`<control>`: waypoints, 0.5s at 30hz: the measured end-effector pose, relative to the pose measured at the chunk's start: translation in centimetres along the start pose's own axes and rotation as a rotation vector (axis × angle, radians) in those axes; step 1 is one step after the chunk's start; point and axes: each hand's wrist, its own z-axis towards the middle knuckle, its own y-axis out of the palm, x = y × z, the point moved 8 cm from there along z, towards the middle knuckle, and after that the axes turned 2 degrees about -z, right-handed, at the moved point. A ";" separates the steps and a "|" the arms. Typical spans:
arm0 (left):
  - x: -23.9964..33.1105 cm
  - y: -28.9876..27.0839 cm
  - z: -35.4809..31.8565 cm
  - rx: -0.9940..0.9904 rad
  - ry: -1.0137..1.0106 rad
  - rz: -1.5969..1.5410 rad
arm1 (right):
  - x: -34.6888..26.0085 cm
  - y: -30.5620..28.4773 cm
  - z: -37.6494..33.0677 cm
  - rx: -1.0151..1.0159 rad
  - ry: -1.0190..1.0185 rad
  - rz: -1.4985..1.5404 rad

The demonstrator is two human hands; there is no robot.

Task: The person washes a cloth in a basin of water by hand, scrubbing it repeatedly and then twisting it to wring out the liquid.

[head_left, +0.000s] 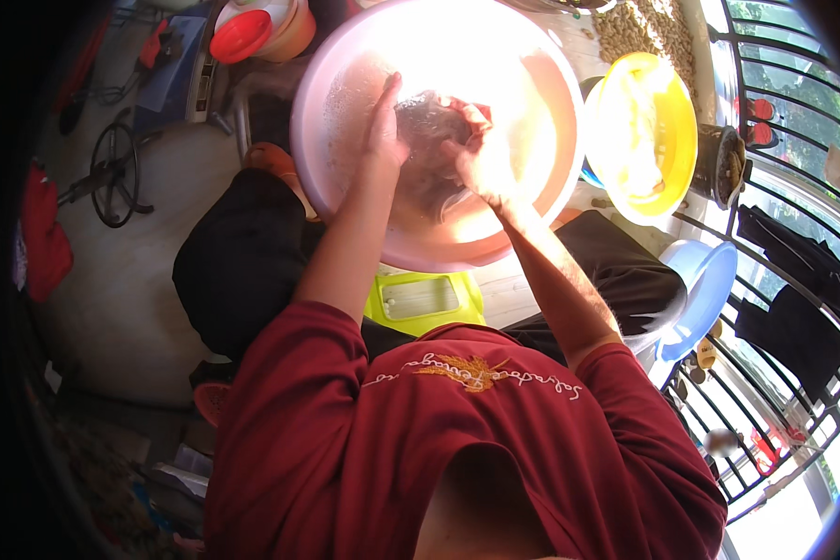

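Observation:
A wide pale pink basin (310,154) stands in front of me between my knees, part of it washed out by glare. Inside it lies a dark wet cloth (425,140) in sudsy liquid. My left hand (386,133) is over the basin at the cloth's left side, its fingers stretched out and holding nothing. On the other side, my right hand (481,159) has its fingers curled at the cloth's edge and appears to grip it. Bright light blurs the right fingertips, and a small reddish patch shows beside them.
A yellow basin (686,154) stands right of the pink one, and a light blue basin (714,294) is by the railing (803,121). Below the pink basin is a lime-green plastic piece (467,303). Upper left stands a red bowl (241,35). Dark clothes (793,336) hang at right.

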 end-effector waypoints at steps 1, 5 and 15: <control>-0.4 0.0 0.2 -0.048 -0.093 -0.047 | -2.7 -0.2 -1.0 0.027 0.017 0.006; -0.8 0.1 -0.4 -0.403 -0.156 -0.078 | -9.8 1.0 -5.1 -0.031 -0.297 -0.157; -2.7 1.2 0.4 -0.396 -0.006 -0.569 | -8.3 1.7 -1.3 0.249 -0.360 -0.218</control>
